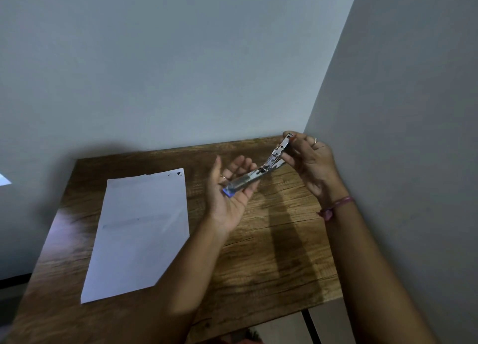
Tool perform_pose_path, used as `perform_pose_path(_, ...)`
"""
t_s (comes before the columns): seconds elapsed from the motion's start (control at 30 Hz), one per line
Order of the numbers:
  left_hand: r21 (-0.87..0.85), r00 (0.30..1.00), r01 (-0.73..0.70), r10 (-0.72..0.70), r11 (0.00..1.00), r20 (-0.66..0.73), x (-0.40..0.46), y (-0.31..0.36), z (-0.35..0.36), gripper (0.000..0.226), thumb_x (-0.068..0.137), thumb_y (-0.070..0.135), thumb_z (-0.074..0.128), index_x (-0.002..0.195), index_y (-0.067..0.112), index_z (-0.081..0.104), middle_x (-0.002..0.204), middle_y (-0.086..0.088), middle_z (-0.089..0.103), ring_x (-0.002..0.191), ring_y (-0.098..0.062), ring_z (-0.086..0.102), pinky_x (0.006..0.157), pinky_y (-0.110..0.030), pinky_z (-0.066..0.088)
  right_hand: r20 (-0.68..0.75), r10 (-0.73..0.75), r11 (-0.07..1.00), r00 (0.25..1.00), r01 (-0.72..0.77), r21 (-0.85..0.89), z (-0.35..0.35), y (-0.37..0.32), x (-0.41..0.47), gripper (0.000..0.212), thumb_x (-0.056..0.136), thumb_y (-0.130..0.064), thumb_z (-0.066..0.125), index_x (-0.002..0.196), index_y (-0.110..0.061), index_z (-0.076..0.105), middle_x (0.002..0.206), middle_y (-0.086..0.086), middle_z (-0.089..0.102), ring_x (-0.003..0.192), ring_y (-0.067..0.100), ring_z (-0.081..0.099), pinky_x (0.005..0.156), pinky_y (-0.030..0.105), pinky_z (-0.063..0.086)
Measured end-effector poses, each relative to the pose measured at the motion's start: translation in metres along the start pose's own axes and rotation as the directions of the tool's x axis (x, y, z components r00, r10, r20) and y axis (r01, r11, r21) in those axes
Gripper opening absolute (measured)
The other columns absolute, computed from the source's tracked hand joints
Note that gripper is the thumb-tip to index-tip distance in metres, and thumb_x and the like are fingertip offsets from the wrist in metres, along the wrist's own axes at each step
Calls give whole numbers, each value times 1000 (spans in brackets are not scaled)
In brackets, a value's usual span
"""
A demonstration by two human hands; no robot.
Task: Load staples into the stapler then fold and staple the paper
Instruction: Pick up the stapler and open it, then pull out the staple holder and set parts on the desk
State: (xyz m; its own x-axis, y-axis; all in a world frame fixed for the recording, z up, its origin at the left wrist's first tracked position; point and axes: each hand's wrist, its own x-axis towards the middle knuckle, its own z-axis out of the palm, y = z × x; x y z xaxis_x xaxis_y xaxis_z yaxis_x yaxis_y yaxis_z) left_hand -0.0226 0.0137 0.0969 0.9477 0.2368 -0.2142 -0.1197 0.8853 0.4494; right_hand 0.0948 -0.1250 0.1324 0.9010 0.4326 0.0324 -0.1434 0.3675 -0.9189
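Observation:
A shiny metal stapler (254, 174) is held in the air above the wooden table (271, 240), swung open at its hinge. Its base lies across the palm and fingers of my left hand (231, 192), which cups it loosely from below. My right hand (309, 160) pinches the raised top arm near its tip, up by the wall corner. A white sheet of paper (141, 233) lies flat and unfolded on the left part of the table, with a small dark mark at its far right corner. No staples are visible.
The table stands in a corner, with one grey wall (181, 72) behind it and another (413, 110) close on the right. The table's near right edge drops off beside a dark table leg (311, 327). A pink band circles my right wrist.

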Motion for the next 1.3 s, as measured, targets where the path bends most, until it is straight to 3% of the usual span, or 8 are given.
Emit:
perform_pose_path(0.1, 122, 964, 265, -267, 957, 0, -3, -9, 4, 41, 81, 31, 62, 102, -4, 68, 99, -21, 68, 81, -25, 70, 80, -38, 57, 130, 51, 998, 990, -47, -35, -2, -6, 1, 18, 87, -9, 61, 81, -13, 78, 82, 4, 75, 80, 13, 72, 65, 21, 58)
perform_pose_path(0.17, 106, 947, 317, -321, 943, 20, -3, -13, 8, 42, 80, 30, 63, 106, -4, 66, 99, -20, 69, 78, -21, 71, 72, -33, 60, 178, 61, 996, 982, -49, -72, 0, -9, 0, 16, 85, -9, 62, 84, -13, 78, 86, 6, 76, 83, 14, 72, 69, 23, 58)
perform_pose_path(0.5, -63, 948, 319, -318, 946, 17, -3, -20, 12, 36, 71, 23, 69, 96, -3, 69, 91, -10, 71, 71, -11, 71, 64, -24, 59, 143, -145, 902, 979, 190, -386, 7, -11, -15, 21, 85, -3, 67, 105, -10, 65, 81, -5, 74, 80, 12, 70, 69, 27, 58)
perform_pose_path(0.63, -91, 952, 303, -305, 949, -14, -4, -19, 15, 27, 71, 18, 68, 85, -4, 74, 87, -12, 72, 69, -12, 71, 60, -24, 59, 176, -264, 722, 948, 316, -615, 9, -5, -24, 22, 85, -11, 70, 107, -10, 68, 97, 2, 74, 88, 22, 71, 76, 34, 59)
perform_pose_path(0.73, -90, 956, 287, -291, 954, -34, -5, -20, 16, 23, 70, 15, 70, 82, -4, 75, 86, -12, 73, 68, -12, 71, 61, -25, 60, 213, -347, 605, 913, 391, -694, 12, -3, -28, 22, 86, -10, 68, 108, -10, 70, 98, 1, 73, 88, 11, 70, 78, 24, 55)
perform_pose_path(1.0, -66, 955, 279, -284, 958, -82, -6, -20, 12, 20, 71, 12, 72, 83, -4, 74, 82, -13, 72, 66, -14, 71, 57, -26, 59, 223, -310, 516, 924, 361, -777, 14, -5, -22, 17, 88, -10, 63, 101, -14, 72, 87, -16, 69, 80, -8, 65, 69, 5, 46)
perform_pose_path(1.1, -36, 952, 282, -285, 959, -112, -6, -22, 8, 25, 70, 11, 73, 88, -6, 72, 81, -13, 71, 66, -16, 71, 56, -26, 59, 202, -246, 507, 948, 304, -807, 12, -2, -18, 13, 89, -11, 59, 95, -16, 69, 84, -17, 67, 75, -3, 64, 66, 10, 49)
perform_pose_path(1.3, 33, 944, 258, -244, 966, -223, -4, -27, 1, 14, 75, 9, 70, 68, -2, 75, 73, -13, 73, 66, -16, 72, 54, -24, 58, 233, -173, 422, 957, 285, -860, 9, 17, -20, 11, 85, -11, 59, 88, -19, 65, 87, -6, 61, 77, 10, 60, 69, 21, 48)
